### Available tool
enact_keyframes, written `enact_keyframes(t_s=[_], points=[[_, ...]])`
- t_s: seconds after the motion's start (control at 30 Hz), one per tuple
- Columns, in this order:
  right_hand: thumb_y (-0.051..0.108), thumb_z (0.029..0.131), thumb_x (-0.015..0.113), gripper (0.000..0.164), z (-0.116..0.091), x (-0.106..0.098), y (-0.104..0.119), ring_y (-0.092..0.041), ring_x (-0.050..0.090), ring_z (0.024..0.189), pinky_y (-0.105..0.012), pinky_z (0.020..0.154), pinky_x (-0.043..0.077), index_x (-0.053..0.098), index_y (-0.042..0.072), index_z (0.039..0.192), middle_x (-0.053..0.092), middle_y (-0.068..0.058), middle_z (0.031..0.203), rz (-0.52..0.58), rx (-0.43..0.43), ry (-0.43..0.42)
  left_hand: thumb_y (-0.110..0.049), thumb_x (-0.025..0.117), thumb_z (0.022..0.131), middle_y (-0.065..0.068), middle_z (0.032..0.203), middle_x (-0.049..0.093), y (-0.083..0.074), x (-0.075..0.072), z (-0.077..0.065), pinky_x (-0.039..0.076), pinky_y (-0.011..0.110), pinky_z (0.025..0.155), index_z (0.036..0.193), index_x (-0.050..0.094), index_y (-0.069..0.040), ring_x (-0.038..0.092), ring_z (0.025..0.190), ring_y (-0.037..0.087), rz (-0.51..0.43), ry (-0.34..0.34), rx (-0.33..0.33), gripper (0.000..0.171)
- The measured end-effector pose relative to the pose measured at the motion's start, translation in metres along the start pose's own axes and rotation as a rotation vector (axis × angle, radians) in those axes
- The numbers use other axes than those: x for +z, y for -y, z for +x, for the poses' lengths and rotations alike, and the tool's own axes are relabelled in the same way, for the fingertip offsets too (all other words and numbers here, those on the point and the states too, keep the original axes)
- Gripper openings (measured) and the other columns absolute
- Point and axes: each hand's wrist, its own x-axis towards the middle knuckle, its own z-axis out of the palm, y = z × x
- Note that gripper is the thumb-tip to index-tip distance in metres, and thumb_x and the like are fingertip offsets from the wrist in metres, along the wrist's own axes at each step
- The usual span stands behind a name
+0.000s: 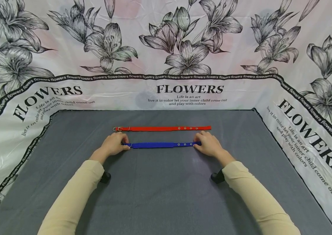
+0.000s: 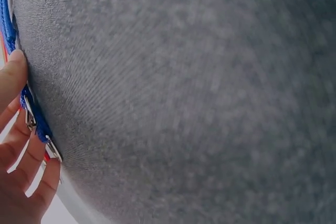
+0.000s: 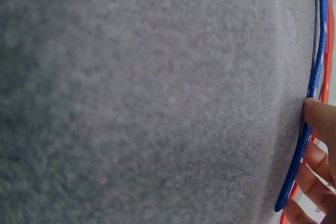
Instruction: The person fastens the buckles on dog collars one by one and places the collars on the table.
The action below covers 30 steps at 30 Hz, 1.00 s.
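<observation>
A blue collar (image 1: pixel 153 145) with metal eyelets stretches straight between my two hands, in front of a red collar (image 1: pixel 154 129). My left hand (image 1: pixel 114 144) pinches its buckle end between thumb and fingers. In the left wrist view the metal buckle (image 2: pixel 53 149) of the blue collar shows by the fingers. My right hand (image 1: pixel 208 143) pinches the eyelet end, and in the right wrist view the tip of the blue collar (image 3: pixel 294 174) runs on past the thumb. The red collar lies flat, roughly parallel, its buckle at the left.
A grey cloth (image 1: pixel 160 192) covers the table. White fabric with printed flowers (image 1: pixel 188 58) and lettering hangs behind and along both sides. Dark wrist mounts (image 1: pixel 218 176) show below the sleeves.
</observation>
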Motion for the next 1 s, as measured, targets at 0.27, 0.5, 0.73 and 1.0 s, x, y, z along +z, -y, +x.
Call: enact_keyframes(t_s=[0.27,0.5,0.73,1.0], points=[[0.023,0.082,0.069,0.016,-0.001,-0.005,-0.001,-0.022,0.056,0.083,-0.041,0.073,0.048,0.061,0.013,0.091,0.061,-0.005,0.091,0.031,-0.014,0.002,-0.029,0.073,0.079,0.001,0.083,0.061,-0.002,-0.007,-0.005,0.043,0.037,0.067,0.087,0.061,-0.013,0.053,0.072,0.018,-0.057,0.026,-0.003,0.021],[0.022,0.083,0.068,0.017,-0.003,-0.011,-0.001,-0.019,0.057,0.078,-0.04,0.073,0.049,0.06,0.011,0.093,0.062,-0.005,0.089,0.054,-0.004,0.013,-0.029,0.071,0.081,-0.001,0.078,0.061,-0.006,-0.013,-0.009,0.042,0.035,0.064,0.088,0.061,-0.014,0.051,0.067,0.015,-0.051,0.041,0.026,0.02],[0.022,0.086,0.065,0.016,-0.006,-0.014,-0.002,-0.021,0.06,0.084,-0.042,0.075,0.049,0.061,0.01,0.096,0.064,-0.006,0.094,0.058,-0.001,-0.005,-0.026,0.068,0.084,-0.002,0.08,0.063,-0.005,-0.013,-0.011,0.044,0.035,0.065,0.09,0.062,-0.015,0.053,0.068,0.014,-0.065,0.008,0.05,0.014],[0.012,0.088,0.059,0.006,-0.004,-0.015,-0.001,-0.017,0.054,0.069,-0.036,0.062,0.046,0.062,0.009,0.092,0.062,-0.004,0.085,0.048,-0.031,-0.078,-0.017,0.06,0.089,0.003,0.085,0.066,-0.001,-0.013,-0.015,0.046,0.036,0.065,0.096,0.065,-0.012,0.055,0.069,0.015,-0.088,-0.045,0.05,0.01]])
